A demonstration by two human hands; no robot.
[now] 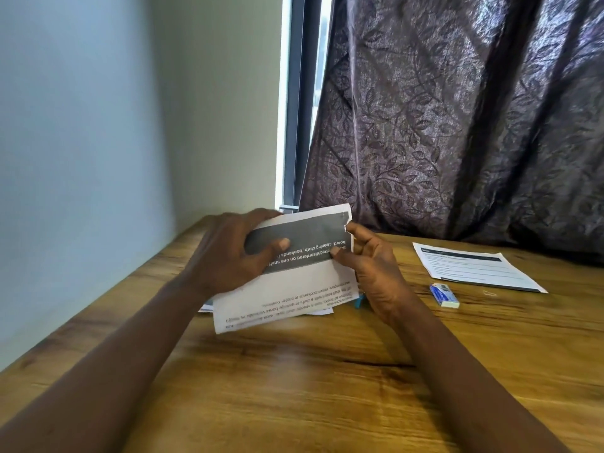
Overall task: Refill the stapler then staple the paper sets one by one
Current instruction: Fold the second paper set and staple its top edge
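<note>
Daylight via window gap (pixel 318 76) beside curtain (pixel 457 109); soft shadows on table (pixel 294 371); left hand (pixel 228 250) slightly motion-blurred; wide-angle edge warp.

Both forearms extend forward; the left hand (pixel 235 253) and right hand (pixel 372 266) pinch closed, thumbs uppermost.

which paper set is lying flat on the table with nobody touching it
The paper set on the right, flat on the table near the staple box. The other set is held up by both hands.
</note>
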